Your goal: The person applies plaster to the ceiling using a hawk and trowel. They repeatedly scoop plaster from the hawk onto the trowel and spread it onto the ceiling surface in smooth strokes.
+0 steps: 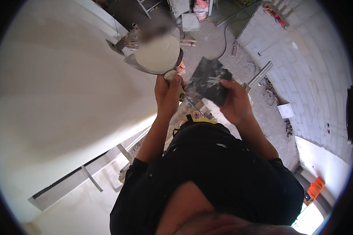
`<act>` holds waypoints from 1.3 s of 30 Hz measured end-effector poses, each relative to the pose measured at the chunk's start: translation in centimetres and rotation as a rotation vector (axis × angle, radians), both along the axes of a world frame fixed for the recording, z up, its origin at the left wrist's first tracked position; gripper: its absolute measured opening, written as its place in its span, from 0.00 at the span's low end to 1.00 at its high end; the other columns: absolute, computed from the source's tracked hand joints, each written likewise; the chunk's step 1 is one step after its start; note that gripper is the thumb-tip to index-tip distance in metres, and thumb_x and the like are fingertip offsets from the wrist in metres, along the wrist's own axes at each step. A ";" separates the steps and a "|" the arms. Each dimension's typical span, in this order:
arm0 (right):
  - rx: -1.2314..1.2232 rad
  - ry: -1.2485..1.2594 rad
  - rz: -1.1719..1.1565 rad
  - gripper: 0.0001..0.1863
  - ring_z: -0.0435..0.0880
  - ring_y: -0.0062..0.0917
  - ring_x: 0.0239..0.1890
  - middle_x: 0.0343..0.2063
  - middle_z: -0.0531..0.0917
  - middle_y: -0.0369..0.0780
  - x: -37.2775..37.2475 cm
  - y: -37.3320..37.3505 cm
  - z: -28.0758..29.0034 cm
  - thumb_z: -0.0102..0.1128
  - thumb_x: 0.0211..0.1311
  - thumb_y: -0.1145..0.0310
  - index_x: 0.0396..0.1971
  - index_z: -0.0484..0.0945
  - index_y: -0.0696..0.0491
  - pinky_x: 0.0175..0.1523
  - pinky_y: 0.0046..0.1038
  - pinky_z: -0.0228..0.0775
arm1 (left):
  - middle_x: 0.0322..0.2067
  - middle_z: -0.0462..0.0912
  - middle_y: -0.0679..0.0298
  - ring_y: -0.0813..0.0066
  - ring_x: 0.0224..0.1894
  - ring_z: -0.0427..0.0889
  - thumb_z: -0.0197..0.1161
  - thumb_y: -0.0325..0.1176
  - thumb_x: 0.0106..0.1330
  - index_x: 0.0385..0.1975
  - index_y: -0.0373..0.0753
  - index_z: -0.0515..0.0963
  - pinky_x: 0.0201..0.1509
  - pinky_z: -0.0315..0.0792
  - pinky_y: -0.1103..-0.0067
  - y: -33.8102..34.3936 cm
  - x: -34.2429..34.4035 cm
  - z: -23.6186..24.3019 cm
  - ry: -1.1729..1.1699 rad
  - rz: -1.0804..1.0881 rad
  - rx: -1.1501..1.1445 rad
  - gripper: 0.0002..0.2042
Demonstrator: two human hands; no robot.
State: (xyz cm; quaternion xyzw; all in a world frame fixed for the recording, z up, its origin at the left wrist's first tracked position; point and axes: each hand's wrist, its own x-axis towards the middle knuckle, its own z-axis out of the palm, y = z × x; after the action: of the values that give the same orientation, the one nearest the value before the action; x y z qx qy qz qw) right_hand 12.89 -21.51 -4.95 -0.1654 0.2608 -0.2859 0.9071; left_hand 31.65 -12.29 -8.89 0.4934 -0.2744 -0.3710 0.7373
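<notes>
My left hand (168, 96) is closed round the handle of a broad putty knife (134, 62), held out ahead of me beside the wall. A thick rounded mound of cream putty (157, 55) covers most of its blade. To the right, my right hand (237, 102) grips a dark grey, roughly square flat plate (210, 80) by its near right edge, thumb on top. White smears mark the plate's face, and motion blurs it slightly. It is held tilted, close to my left hand; whether the two touch is unclear.
A smooth pale wall (66, 86) rises close on my left. A white block wall (302, 74) stands on the right. Below, the dusty floor (211, 39) holds a hose and rubble. A metal profile (261, 74) slants past my right hand. A blurred dark shape (157, 25) lies beyond the putty.
</notes>
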 end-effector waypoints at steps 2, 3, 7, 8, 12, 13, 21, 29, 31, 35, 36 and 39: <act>-0.009 -0.042 0.025 0.20 0.86 0.35 0.51 0.51 0.82 0.47 1.1 1.2 0.8 0.49 0.68 0.72 0.58 0.68 0.60 0.62 0.39 0.77 | 0.47 0.77 0.61 0.74 0.49 0.77 0.60 0.26 0.72 0.59 0.34 0.68 0.57 0.70 0.76 -0.3 -0.1 -0.5 -0.130 0.085 -0.053 0.18; -0.013 -0.047 0.041 0.19 0.86 0.34 0.50 0.51 0.82 0.47 1.5 1.6 1.1 0.48 0.68 0.73 0.58 0.68 0.60 0.62 0.39 0.77 | 0.49 0.77 0.59 0.72 0.51 0.77 0.61 0.25 0.70 0.60 0.33 0.69 0.58 0.70 0.75 -0.1 -0.1 -0.6 -0.241 0.098 -0.054 0.19; -0.035 -0.085 0.040 0.18 0.85 0.33 0.51 0.51 0.81 0.46 2.3 2.8 2.2 0.48 0.69 0.73 0.57 0.68 0.60 0.61 0.39 0.78 | 0.56 0.73 0.56 0.67 0.55 0.76 0.65 0.20 0.64 0.61 0.33 0.72 0.60 0.69 0.73 2.1 0.5 -1.7 -0.598 0.078 -0.059 0.24; -0.037 -0.095 0.035 0.18 0.85 0.33 0.51 0.50 0.81 0.46 2.3 3.1 2.5 0.48 0.68 0.73 0.56 0.68 0.60 0.60 0.39 0.78 | 0.57 0.72 0.55 0.67 0.55 0.76 0.66 0.19 0.63 0.61 0.32 0.73 0.61 0.69 0.73 2.4 0.6 -2.0 -0.668 0.048 -0.059 0.24; -0.083 -0.084 0.009 0.18 0.84 0.32 0.51 0.50 0.79 0.45 1.6 3.6 2.5 0.47 0.67 0.74 0.56 0.67 0.59 0.59 0.39 0.79 | 0.57 0.68 0.57 0.66 0.56 0.74 0.65 0.15 0.58 0.62 0.33 0.74 0.59 0.71 0.75 2.4 -0.9 0.9 -0.746 0.099 -0.197 0.28; -0.098 -0.073 -0.010 0.19 0.84 0.32 0.50 0.50 0.79 0.45 1.1 3.8 2.8 0.46 0.67 0.73 0.57 0.67 0.59 0.59 0.39 0.79 | 0.57 0.67 0.58 0.66 0.56 0.74 0.64 0.14 0.57 0.62 0.34 0.74 0.58 0.72 0.75 2.5 -1.0 1.6 -0.829 0.098 -0.214 0.29; -0.182 0.009 -0.145 0.21 0.85 0.31 0.46 0.47 0.80 0.44 -1.8 4.2 3.1 0.44 0.66 0.73 0.58 0.67 0.58 0.54 0.37 0.80 | 0.55 0.74 0.56 0.61 0.58 0.74 0.60 0.11 0.57 0.63 0.34 0.74 0.62 0.71 0.73 4.3 -1.3 1.7 -1.208 -0.015 -0.153 0.30; -0.204 0.044 -0.189 0.24 0.83 0.31 0.52 0.52 0.80 0.44 -3.9 4.3 3.0 0.45 0.66 0.70 0.62 0.66 0.56 0.61 0.37 0.77 | 0.53 0.79 0.60 0.61 0.45 0.78 0.59 0.12 0.48 0.60 0.42 0.79 0.49 0.76 0.70 3.8 -1.8 2.2 -1.284 0.014 -0.184 0.34; -0.217 0.027 -0.194 0.24 0.84 0.31 0.51 0.51 0.80 0.44 -4.3 4.5 3.5 0.45 0.66 0.70 0.62 0.67 0.56 0.60 0.37 0.77 | 0.53 0.79 0.61 0.61 0.45 0.79 0.60 0.13 0.48 0.60 0.43 0.79 0.49 0.76 0.70 3.7 -1.8 2.3 -1.292 0.011 -0.180 0.34; -0.270 -0.012 -0.304 0.23 0.85 0.31 0.50 0.51 0.80 0.44 -5.0 4.6 4.8 0.45 0.66 0.70 0.61 0.67 0.56 0.57 0.39 0.80 | 0.54 0.78 0.58 0.58 0.46 0.78 0.59 0.15 0.55 0.61 0.41 0.77 0.50 0.76 0.68 4.1 -1.7 2.0 -1.303 -0.138 -0.046 0.30; -0.294 -0.024 -0.349 0.23 0.85 0.32 0.49 0.51 0.80 0.44 -5.3 4.3 5.1 0.45 0.66 0.70 0.61 0.67 0.56 0.56 0.39 0.80 | 0.54 0.78 0.57 0.57 0.46 0.78 0.58 0.16 0.58 0.62 0.40 0.76 0.50 0.76 0.68 4.1 -2.2 1.1 -1.259 -0.165 -0.044 0.28; -0.386 0.037 -0.376 0.22 0.84 0.32 0.52 0.52 0.80 0.45 -7.6 2.3 6.3 0.46 0.69 0.70 0.61 0.65 0.59 0.61 0.38 0.77 | 0.49 0.77 0.51 0.64 0.36 0.78 0.54 0.20 0.66 0.64 0.35 0.66 0.40 0.74 0.74 4.4 -2.1 -0.8 -0.697 -0.423 0.076 0.24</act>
State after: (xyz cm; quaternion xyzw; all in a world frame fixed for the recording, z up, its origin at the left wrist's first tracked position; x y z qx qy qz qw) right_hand 5.27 -19.23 1.39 -0.2891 0.2440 -0.4907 0.7849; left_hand 29.56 -7.91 -9.73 0.5491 -0.5894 -0.3350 0.4888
